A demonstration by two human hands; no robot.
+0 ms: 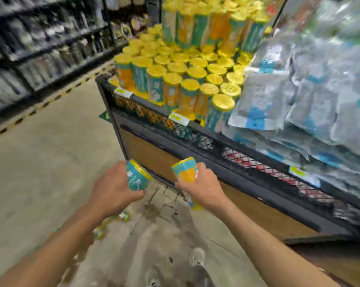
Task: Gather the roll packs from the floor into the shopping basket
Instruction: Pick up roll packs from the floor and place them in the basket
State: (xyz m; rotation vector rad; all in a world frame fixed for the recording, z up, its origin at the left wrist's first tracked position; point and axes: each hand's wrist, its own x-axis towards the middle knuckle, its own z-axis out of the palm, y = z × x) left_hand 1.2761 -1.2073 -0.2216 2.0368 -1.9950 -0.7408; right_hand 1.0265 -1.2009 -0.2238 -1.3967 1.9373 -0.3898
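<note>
One roll pack (138, 177) in left hand (112, 191), another (186, 169) in right hand (204, 186)

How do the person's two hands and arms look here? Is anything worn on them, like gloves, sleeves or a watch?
Both arms are bare from the frame's lower edge to the wrists; no sleeves show. The left hand and right hand wear no gloves. No watch, ring or bracelet is visible, though motion blur could hide small items.

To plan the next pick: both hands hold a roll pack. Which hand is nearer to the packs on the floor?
Probably left. The left hand, gripping its roll pack, is above several blurred floor packs. The right hand grips its pack nearer the rack, with one below. Both must unload first.
</note>
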